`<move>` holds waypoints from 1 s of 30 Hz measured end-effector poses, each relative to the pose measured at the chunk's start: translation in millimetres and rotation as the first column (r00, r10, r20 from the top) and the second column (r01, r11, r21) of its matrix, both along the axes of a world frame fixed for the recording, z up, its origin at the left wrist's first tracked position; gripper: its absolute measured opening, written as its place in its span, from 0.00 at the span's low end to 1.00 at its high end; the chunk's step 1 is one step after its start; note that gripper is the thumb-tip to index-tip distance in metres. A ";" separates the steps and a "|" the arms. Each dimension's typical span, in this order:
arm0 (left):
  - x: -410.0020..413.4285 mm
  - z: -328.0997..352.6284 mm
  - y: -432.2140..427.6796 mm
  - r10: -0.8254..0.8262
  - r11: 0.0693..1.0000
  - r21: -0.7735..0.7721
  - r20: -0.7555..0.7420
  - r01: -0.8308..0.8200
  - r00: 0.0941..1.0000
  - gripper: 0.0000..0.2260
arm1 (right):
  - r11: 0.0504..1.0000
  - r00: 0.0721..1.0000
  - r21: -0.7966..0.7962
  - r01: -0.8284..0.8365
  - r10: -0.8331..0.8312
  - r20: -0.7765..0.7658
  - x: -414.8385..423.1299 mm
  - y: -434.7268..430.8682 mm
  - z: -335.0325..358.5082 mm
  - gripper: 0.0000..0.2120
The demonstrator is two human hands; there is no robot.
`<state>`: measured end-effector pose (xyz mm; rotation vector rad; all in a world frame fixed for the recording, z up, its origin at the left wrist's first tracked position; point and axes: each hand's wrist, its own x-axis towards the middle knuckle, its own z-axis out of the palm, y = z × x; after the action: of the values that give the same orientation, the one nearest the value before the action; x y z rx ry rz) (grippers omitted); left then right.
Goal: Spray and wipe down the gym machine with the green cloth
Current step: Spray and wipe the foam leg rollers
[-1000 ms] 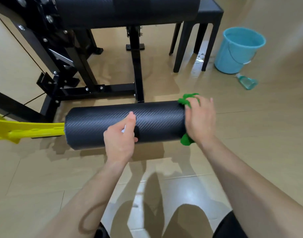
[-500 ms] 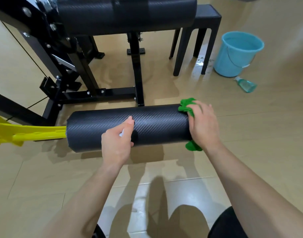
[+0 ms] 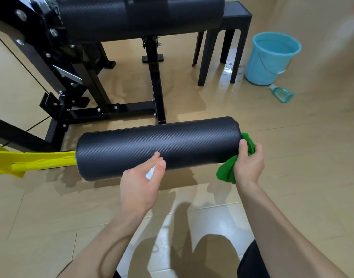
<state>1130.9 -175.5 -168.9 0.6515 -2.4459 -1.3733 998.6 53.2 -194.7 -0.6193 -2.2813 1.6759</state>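
Observation:
A black padded roller (image 3: pixel 158 146) of the gym machine lies across the middle on a yellow arm (image 3: pixel 31 161). My right hand (image 3: pixel 249 163) grips the green cloth (image 3: pixel 226 170) bunched against the roller's right end face. My left hand (image 3: pixel 141 186) is in front of the roller's lower middle, its fingers curled round a small white object (image 3: pixel 151 173), mostly hidden, that I cannot identify. A second, larger black pad (image 3: pixel 140 17) spans the top of the view.
The machine's black steel frame (image 3: pixel 79 91) stands at the left and centre. A black stool (image 3: pixel 224 41) is behind on the right, then a blue bucket (image 3: pixel 272 59) and a clear teal spray bottle (image 3: pixel 281 94) lying on the tiled floor. Water drops lie by the stool.
My right hand has slid with the cloth from the top of the roller's right end round onto its end face. My left hand has dropped slightly lower on the roller's front.

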 end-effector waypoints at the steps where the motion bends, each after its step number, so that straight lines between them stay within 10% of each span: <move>1: -1.0 1.7 5.1 0.003 0.999 0.033 0.022 -0.004 1.000 0.25 | 1.000 1.000 -0.009 0.006 -0.006 -0.004 2.2 1.1 -0.5 0.09; 9: -42.1 18.2 69.9 -0.205 0.827 0.552 0.122 0.105 0.971 0.30 | 0.997 0.996 0.057 -0.050 0.045 0.082 17.4 11.4 -9.0 0.10; 14: -57.5 15.2 94.2 -0.265 0.779 0.619 0.187 0.096 0.946 0.32 | 0.993 0.953 -0.027 -0.115 0.118 0.280 31.7 14.6 -30.1 0.08; 30: -50.9 9.0 90.6 -0.232 0.793 0.606 0.206 0.063 0.951 0.31 | 0.968 0.973 -0.246 -0.052 0.105 0.206 14.4 8.3 -25.7 0.25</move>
<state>1080.0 -84.9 -159.9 0.8356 -2.2730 -2.3008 1013.0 61.5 -220.4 -0.8096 -2.2923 2.0341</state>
